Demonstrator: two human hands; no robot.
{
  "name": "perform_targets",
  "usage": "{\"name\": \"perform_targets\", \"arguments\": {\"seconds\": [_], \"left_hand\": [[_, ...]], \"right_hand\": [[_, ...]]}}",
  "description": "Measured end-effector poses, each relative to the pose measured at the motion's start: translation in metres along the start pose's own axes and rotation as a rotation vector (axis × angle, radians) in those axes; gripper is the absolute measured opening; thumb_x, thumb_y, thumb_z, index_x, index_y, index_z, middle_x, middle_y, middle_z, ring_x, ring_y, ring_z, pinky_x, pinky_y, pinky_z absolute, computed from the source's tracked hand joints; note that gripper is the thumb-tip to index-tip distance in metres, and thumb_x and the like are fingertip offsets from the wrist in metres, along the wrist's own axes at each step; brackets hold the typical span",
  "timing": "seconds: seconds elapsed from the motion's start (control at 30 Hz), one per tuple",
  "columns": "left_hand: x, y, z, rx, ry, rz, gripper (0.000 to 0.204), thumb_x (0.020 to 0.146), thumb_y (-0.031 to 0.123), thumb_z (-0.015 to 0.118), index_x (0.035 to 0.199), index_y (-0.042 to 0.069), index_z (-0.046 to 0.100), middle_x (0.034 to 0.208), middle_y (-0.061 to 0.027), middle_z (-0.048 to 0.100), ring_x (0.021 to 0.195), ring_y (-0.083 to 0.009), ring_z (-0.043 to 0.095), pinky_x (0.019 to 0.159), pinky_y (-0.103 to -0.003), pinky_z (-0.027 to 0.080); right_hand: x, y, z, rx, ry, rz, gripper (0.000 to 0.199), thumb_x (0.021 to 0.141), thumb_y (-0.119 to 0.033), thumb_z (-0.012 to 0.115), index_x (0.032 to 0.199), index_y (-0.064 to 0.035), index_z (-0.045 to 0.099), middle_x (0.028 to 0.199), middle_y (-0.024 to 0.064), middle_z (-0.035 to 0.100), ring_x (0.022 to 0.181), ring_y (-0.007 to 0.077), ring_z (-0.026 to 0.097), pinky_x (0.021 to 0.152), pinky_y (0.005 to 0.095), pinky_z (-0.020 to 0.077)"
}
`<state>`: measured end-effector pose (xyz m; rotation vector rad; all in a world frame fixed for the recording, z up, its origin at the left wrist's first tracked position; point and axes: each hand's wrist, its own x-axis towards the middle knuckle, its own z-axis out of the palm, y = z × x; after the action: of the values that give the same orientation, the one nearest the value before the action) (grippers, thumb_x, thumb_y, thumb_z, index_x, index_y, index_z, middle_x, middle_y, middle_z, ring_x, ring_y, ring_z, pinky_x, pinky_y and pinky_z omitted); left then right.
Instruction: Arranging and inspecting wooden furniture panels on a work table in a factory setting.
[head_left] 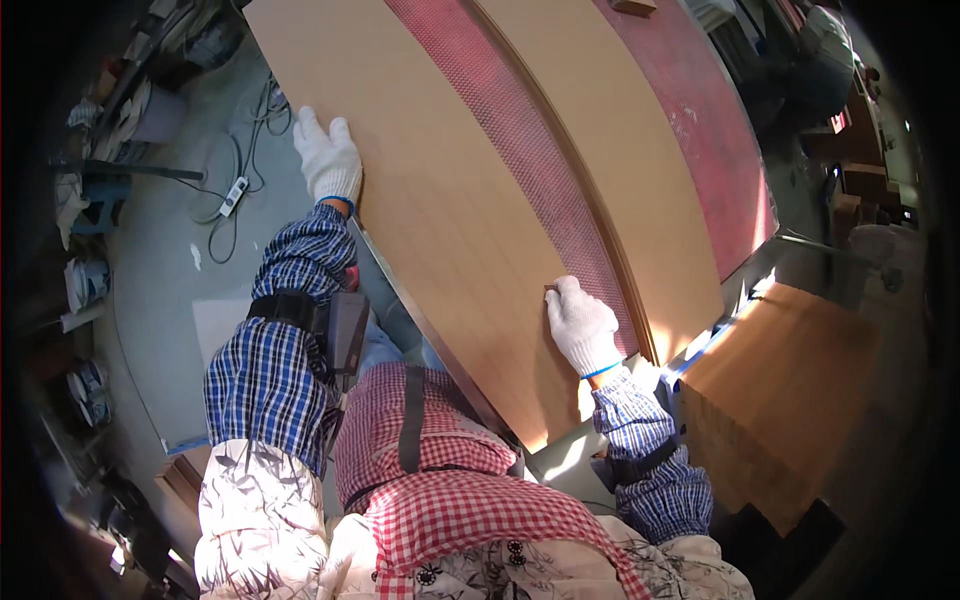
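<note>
A long light-brown wooden panel (440, 210) lies slantwise in front of me. My left hand (328, 158), in a white knit glove, rests at its left edge with the fingers stretched out and apart. Near the panel's right edge, toward its near end, my right hand (582, 322) is closed, also white-gloved. A small brown edge shows at its fingertips, but what it holds is too hidden to name. To the right lies a second wooden panel (620, 140), with a strip of red mesh-textured surface (500, 90) between the two.
Both panels lie on a red-topped work surface (715, 130). A large brown wooden block or stack (770, 390) stands at the right. On the grey floor at left lie cables with a white power strip (234, 196). Buckets (150, 112) and containers line the far left.
</note>
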<state>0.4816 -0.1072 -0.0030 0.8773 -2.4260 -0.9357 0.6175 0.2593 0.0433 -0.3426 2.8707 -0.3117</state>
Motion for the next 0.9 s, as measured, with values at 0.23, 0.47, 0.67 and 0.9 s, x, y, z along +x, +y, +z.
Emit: {"name": "perform_targets", "arguments": {"seconds": [0.23,0.47,0.67,0.9], "left_hand": [[-0.007,-0.006,0.0,0.032,0.02,0.014,0.063,0.099,0.037,0.048,0.151,0.006,0.031,0.154,-0.029,0.029,0.135,-0.0467,0.04,0.11,-0.046,0.038],[-0.03,0.012,0.009,-0.024,-0.005,-0.016,0.065,0.099,0.035,0.05,0.153,0.006,0.028,0.155,-0.029,0.026,0.134,-0.0483,0.04,0.109,-0.047,0.038],[-0.05,0.023,0.012,0.012,0.014,0.011,0.066,0.099,0.03,0.051,0.153,0.002,0.025,0.155,-0.0297,0.025,0.135,-0.0475,0.038,0.111,-0.048,0.037],[-0.086,0.044,0.012,-0.009,-0.09,-0.035,0.067,0.099,0.025,0.052,0.154,0.001,0.022,0.156,-0.0312,0.021,0.134,-0.0489,0.04,0.109,-0.048,0.039]], "right_hand": [[0.044,-0.027,0.002,-0.217,-0.019,-0.037,0.023,0.095,-0.032,0.057,0.088,-0.0109,0.051,0.066,0.0091,0.068,0.054,0.0269,0.069,0.035,0.0432,0.0436],[0.124,-0.051,-0.001,-0.172,0.025,-0.093,0.021,0.094,-0.027,0.057,0.089,-0.0073,0.051,0.067,0.0134,0.068,0.057,0.0301,0.07,0.039,0.0472,0.0488],[0.205,-0.094,-0.025,-0.153,0.01,-0.108,0.018,0.093,-0.023,0.057,0.092,-0.0053,0.053,0.072,0.0169,0.07,0.064,0.032,0.072,0.044,0.0494,0.0519],[0.309,-0.135,-0.05,-0.055,0.084,-0.198,0.021,0.092,-0.021,0.057,0.096,-0.0012,0.055,0.075,0.0217,0.07,0.071,0.0387,0.072,0.056,0.0526,0.0551]]}}
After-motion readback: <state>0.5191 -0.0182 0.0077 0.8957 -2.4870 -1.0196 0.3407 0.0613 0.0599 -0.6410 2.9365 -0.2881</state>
